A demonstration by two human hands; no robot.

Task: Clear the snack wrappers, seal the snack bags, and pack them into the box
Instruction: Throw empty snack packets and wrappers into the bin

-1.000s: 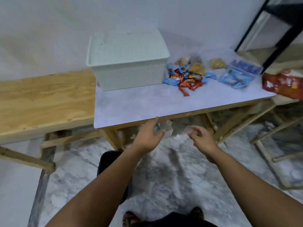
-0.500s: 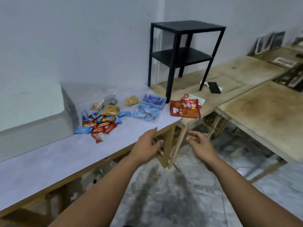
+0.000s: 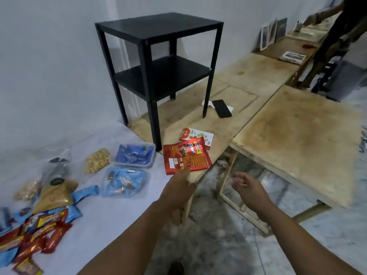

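Since a moment ago both hands have pushed forward, left hand (image 3: 179,185) with straight fingers reaching the red snack bag (image 3: 186,155) at frame centre, right hand (image 3: 249,187) loosely curled and empty, and a nudge could slide the bag off the table edge (image 3: 216,155).

left hand (image 3: 179,186) reaching red snack bag (image 3: 186,155), right hand (image 3: 249,188) open

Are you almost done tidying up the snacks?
Not nearly. Nothing looks packed; the box is out of view. The left hand reaches the red bag, not gripping it; the right hand holds nothing. The candy pile and blue packs remain on the table.
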